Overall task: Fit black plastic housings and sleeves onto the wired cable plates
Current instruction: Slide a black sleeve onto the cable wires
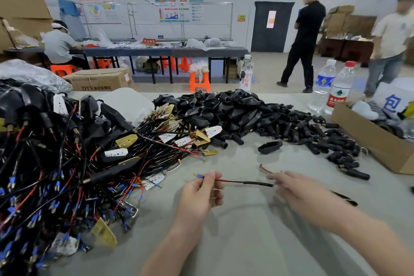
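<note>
My left hand (202,192) pinches a thin red and black wired cable (242,182) near its yellow-tipped end, holding it level above the table. My right hand (298,190) is blurred at the cable's black-sheathed end; its grip cannot be made out. A single black plastic housing (270,147) lies on the table beyond the hands. Behind it is a heap of black housings (224,107), with many short black sleeves (313,132) spread to its right. A tangled pile of wired cable plates (67,163) with gold and white plates fills the left.
An open cardboard box (376,141) stands at the right edge, with two water bottles (331,87) behind it. A third bottle (246,74) stands at the table's far edge. Other people, tables, orange stools and boxes fill the room behind.
</note>
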### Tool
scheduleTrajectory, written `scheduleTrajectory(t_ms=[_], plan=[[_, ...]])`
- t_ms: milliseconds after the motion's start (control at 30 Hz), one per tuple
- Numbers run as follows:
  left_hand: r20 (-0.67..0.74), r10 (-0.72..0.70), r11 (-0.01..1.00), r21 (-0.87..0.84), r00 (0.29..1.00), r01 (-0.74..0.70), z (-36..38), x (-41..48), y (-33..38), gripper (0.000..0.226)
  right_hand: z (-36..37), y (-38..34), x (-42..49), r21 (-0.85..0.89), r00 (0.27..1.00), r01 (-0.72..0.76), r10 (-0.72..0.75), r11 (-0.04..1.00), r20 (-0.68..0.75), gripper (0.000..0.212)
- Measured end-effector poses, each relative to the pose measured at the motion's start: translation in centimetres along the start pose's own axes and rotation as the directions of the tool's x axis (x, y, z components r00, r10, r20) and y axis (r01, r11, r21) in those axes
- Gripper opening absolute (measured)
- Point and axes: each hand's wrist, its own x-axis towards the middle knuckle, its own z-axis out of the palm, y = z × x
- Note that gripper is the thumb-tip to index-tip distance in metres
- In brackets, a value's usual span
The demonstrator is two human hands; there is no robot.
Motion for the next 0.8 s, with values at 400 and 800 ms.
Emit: scheduleTrajectory(t_ms=[400, 800], plan=[[0.096, 0.186, 0.921, 0.33, 0.978, -0.208, -1.0, 1.0, -1.4, 0.023, 7.3, -5.6, 3.2, 0.546, 0.93, 0.243, -0.032, 0.802, -0.367, 0.018], [0.256, 0.352, 0.597, 0.679, 0.9, -0.427, 1.8, 4.0, -2.8, 0.013, 6.6, -4.5, 3.7, 0.908, 0.796, 0.279, 0.453, 0.313, -0.401, 0.022]])
